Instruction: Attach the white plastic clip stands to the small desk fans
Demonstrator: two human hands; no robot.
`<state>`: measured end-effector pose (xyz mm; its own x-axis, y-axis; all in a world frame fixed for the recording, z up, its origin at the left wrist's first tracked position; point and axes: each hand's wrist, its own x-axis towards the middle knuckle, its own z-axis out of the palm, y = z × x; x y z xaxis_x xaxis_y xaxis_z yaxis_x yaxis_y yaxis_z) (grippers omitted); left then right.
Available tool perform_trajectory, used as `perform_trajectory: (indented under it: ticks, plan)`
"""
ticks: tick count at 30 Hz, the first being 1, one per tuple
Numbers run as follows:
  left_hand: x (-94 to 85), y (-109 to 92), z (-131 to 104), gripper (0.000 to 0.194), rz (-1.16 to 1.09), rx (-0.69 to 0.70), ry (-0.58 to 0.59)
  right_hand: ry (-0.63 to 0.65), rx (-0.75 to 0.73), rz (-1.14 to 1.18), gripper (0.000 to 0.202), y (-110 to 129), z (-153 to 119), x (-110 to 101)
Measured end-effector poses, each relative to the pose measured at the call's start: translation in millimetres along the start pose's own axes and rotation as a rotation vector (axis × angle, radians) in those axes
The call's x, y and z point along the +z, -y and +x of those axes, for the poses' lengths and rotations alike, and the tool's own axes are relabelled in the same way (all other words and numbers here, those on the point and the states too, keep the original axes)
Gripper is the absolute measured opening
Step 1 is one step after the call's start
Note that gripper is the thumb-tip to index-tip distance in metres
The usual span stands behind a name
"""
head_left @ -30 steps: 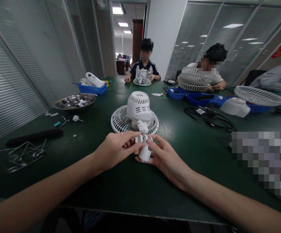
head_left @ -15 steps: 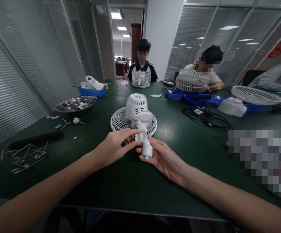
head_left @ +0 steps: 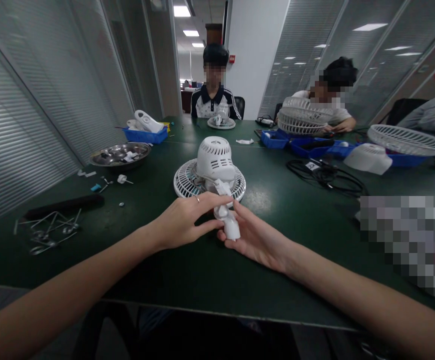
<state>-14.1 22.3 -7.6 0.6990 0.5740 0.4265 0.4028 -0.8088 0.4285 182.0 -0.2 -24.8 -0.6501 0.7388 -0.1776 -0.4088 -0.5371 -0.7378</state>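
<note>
Between my two hands is a white plastic fan neck joint [head_left: 232, 227], a short bent tube at the near side of the fan head. My left hand [head_left: 181, 220] pinches its upper part from the left, thumb below and fingers over the top. My right hand [head_left: 257, 235] cups its lower part from the right, fingers curled under it. Just beyond, the white fan head [head_left: 215, 157] rests motor housing up on its round slotted grille [head_left: 185, 182]. My fingers cover part of where the joint meets the fan.
To the left are a metal bowl [head_left: 121, 156] of small parts, a blue tray [head_left: 145, 135], a wire stand [head_left: 50, 230] and a black rod [head_left: 65, 206]. At right lie a coiled black cable [head_left: 326, 177], blue bins [head_left: 275, 140] and a fan grille [head_left: 408, 140]. Two people sit across the table.
The neck joint has turned in my hands, so its open round side no longer faces me. My left fingers now reach further over its top. The camera view has shifted slightly.
</note>
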Motion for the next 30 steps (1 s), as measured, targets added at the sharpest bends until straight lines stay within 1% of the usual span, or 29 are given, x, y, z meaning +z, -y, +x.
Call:
perform_trajectory:
  ticks: [2,4,6,7,8,9,10,11,13,14,15,16,18,20,21,23,26,28,30]
  plan:
    - [2.0,-0.4,-1.0,0.044,-0.012,0.023,0.018,-0.017,0.01,-0.045,0.029,-0.3,-0.2,-1.5]
    - [4.9,-0.7,-1.6,0.046,-0.071,-0.004,0.011,-0.005,0.036,-0.086,0.032,1.2,-0.1,-1.6]
    - [7.9,-1.7,-1.3,0.05,-0.205,-0.089,-0.032,0.047,0.092,-0.169,0.044,5.9,-0.9,-0.2]
    - [9.2,-2.7,-0.8,0.052,-0.291,-0.144,-0.06,0.073,0.124,-0.248,0.053,9.6,-2.2,0.7]
    - [10.3,-4.1,0.0,0.052,-0.382,-0.199,-0.084,0.078,0.137,-0.365,0.06,13.9,-4.3,1.5]
    - [11.2,-5.9,0.8,0.051,-0.472,-0.252,-0.099,0.049,0.114,-0.521,0.063,18.5,-7.1,2.1]
    - [12.0,-7.9,1.6,0.05,-0.558,-0.296,-0.106,-0.021,0.042,-0.711,0.063,23.1,-10.5,2.6]
    - [12.8,-9.9,2.3,0.049,-0.638,-0.335,-0.107,-0.127,-0.073,-0.916,0.058,27.4,-14.2,3.0]
    - [14.5,-13.1,3.0,0.051,-0.77,-0.397,-0.102,-0.345,-0.351,-1.276,0.044,33.7,-20.8,4.2]
    - [15.7,-13.9,3.0,0.051,-0.813,-0.416,-0.091,-0.409,-0.464,-1.391,0.038,35.4,-23.2,5.2]
    - [17.1,-14.2,2.9,0.051,-0.84,-0.427,-0.074,-0.43,-0.544,-1.461,0.033,36.1,-24.8,6.5]
    - [18.7,-13.9,2.6,0.05,-0.855,-0.432,-0.055,-0.409,-0.592,-1.5,0.03,35.9,-25.5,8.0]
    - [22.1,-12.3,2.3,0.046,-0.87,-0.432,-0.025,-0.29,-0.626,-1.541,0.029,33.9,-24.9,10.8]
    - [25.0,-10.0,2.7,0.042,-0.907,-0.434,0.005,-0.187,-0.615,-1.565,0.027,31.7,-23.0,11.9]
    - [25.9,-8.9,3.2,0.038,-0.94,-0.443,0.026,-0.159,-0.598,-1.565,0.025,31.1,-22.0,11.4]
    - [26.8,-6.7,4.4,0.033,-1.017,-0.466,0.084,-0.151,-0.563,-1.533,0.022,31.2,-20.1,8.4]
    - [26.4,-4.4,5.8,0.034,-1.101,-0.485,0.152,-0.163,-0.549,-1.483,0.021,32.7,-17.4,1.8]
    - [26.0,-3.8,6.3,0.038,-1.111,-0.49,0.146,-0.161,-0.54,-1.466,0.021,33.0,-15.8,-2.0]
    - [25.8,-3.5,6.7,0.038,-1.106,-0.499,0.123,-0.149,-0.519,-1.466,0.022,32.9,-14.8,-4.7]
